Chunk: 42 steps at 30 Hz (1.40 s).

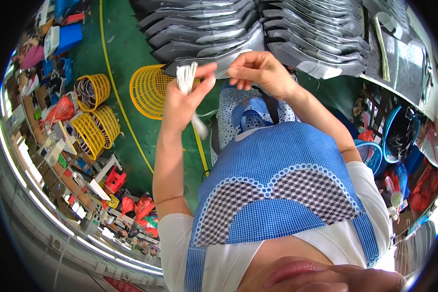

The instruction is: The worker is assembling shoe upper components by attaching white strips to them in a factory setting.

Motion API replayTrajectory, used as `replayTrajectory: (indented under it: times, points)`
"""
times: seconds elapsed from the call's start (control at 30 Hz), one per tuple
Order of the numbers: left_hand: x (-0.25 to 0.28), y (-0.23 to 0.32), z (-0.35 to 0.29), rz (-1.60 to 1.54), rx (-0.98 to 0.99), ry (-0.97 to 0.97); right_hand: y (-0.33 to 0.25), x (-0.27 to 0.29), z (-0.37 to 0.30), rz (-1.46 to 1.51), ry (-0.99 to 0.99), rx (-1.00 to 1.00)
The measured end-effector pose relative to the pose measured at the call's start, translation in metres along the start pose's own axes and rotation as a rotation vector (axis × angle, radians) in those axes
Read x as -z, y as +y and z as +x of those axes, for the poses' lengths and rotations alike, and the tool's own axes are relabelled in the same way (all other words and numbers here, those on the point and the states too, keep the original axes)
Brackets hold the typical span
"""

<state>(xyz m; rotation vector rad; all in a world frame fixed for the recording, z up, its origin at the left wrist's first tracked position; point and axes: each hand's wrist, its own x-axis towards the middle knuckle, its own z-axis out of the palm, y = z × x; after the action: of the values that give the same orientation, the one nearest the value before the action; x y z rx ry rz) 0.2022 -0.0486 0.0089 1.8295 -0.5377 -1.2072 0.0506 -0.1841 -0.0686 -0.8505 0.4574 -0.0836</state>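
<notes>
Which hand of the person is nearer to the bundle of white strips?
Left. The left hand grips the bundle of white strips; the right hand is apart from the bundle, to its right, with bent fingers.

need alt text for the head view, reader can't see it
The left hand holds a bundle of white strands, with the right hand close beside it, its grip unclear. Stacked grey panels lie beyond; a blue checked apron shows below, yellow baskets to the left.
</notes>
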Motion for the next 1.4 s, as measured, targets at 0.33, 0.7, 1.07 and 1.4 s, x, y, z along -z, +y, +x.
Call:
replayTrajectory:
  times: [0.33, 0.7, 1.07, 1.4]
  points:
    - [0.016, -0.018, 0.046, 0.386, -0.124, 0.21, 0.016, 0.095, 0.029, -0.763, 0.568, 0.322]
    - [0.028, -0.011, 0.078, 0.883, -0.417, 0.426, 0.021, 0.089, 0.057, -1.116, 0.716, 0.35]
    - [0.035, -0.011, 0.018, -0.264, -0.036, 0.102, 0.023, 0.101, 0.026, -1.337, 0.492, 0.459]
    - [0.004, -0.018, 0.007, -0.509, 0.033, -0.056, 0.005, 0.094, 0.046, -1.252, 0.566, 0.34]
